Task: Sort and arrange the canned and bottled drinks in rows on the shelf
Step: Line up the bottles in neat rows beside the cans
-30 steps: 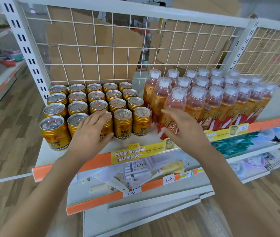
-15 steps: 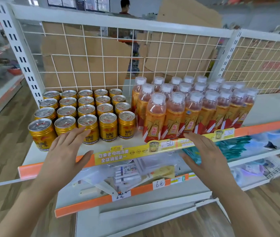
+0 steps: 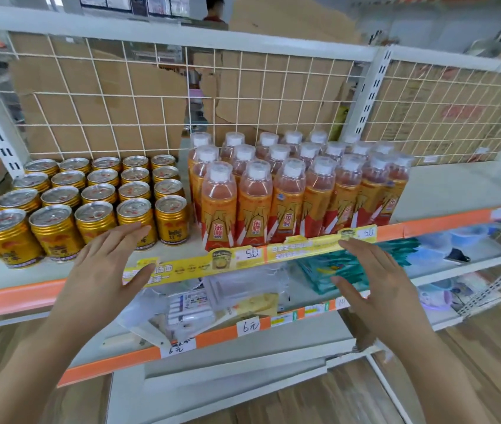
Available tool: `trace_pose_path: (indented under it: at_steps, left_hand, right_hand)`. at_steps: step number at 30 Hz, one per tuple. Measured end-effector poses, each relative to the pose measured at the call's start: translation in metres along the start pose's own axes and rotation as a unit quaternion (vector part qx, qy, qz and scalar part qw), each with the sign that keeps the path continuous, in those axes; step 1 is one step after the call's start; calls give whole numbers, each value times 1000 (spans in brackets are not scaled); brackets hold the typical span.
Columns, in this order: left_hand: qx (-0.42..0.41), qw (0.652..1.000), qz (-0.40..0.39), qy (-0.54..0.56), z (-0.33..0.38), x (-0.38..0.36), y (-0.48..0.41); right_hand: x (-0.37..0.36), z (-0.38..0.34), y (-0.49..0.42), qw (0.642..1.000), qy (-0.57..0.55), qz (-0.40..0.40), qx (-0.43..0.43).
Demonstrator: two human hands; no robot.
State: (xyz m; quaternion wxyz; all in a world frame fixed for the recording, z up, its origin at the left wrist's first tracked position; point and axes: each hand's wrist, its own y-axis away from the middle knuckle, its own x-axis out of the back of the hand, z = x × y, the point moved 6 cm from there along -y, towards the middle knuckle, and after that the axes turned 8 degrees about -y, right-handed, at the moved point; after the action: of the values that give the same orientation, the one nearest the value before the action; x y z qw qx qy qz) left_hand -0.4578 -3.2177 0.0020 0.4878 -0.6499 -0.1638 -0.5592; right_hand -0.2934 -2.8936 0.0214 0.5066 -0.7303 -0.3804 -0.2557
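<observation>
Several gold cans point(image 3: 96, 197) stand in neat rows on the left of the white shelf point(image 3: 457, 191). Right beside them, several orange bottles with white caps point(image 3: 292, 185) stand in rows. My left hand point(image 3: 102, 270) hovers in front of the front row of cans, fingers spread, holding nothing. My right hand point(image 3: 374, 280) hovers below the shelf's front edge under the bottles, fingers apart and empty. Neither hand touches a drink.
A white wire grid point(image 3: 139, 96) backed with cardboard closes the shelf's rear. An orange and yellow price strip point(image 3: 243, 261) runs along the front edge. A lower shelf point(image 3: 243, 304) holds packaged goods. A person point(image 3: 214, 7) stands beyond the rack. The floor is wood.
Both hands have drawn back from the drinks toward me; the left left the front cans, the right left the front bottles. The view has tilted up a little.
</observation>
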Motion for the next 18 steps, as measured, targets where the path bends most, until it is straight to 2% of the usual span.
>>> trace_pose_path:
  at_steps: [7,18]
  left_hand:
    - [-2,1000,9,9,-4,-9,-50]
    - [-51,997,42,49,-29,-27,-181]
  right_hand:
    - [-9,14,-49,1000,-4,4,9]
    - [-45,-1,-185,999,-13,0,42]
